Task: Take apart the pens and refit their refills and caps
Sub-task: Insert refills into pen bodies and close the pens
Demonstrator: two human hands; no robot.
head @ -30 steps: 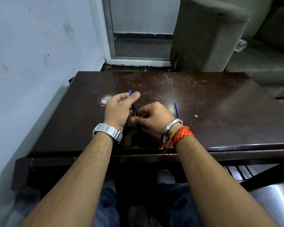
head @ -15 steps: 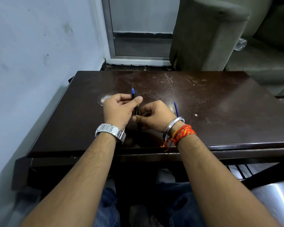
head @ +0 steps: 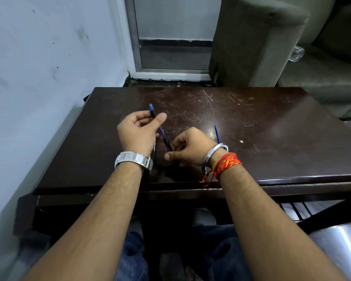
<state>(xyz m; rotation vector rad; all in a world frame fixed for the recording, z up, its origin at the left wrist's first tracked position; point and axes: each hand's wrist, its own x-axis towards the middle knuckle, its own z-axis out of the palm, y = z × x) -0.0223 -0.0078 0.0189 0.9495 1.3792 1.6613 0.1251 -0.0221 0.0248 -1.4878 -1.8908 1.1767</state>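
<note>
Both hands were closed on one pen above the table point(head: 272, 138): the left hand point(head: 139, 132) pinched its blue refill point(head: 161, 132), which ran diagonally down into the black barrel point(head: 167, 145) gripped by the right hand point(head: 190, 148).

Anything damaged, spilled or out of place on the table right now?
Nothing spilled. The dark table is heavily scratched at its far middle, with a pale smudge beside the left hand. A loose blue refill lies beyond the right hand, as expected mid-disassembly.
</note>
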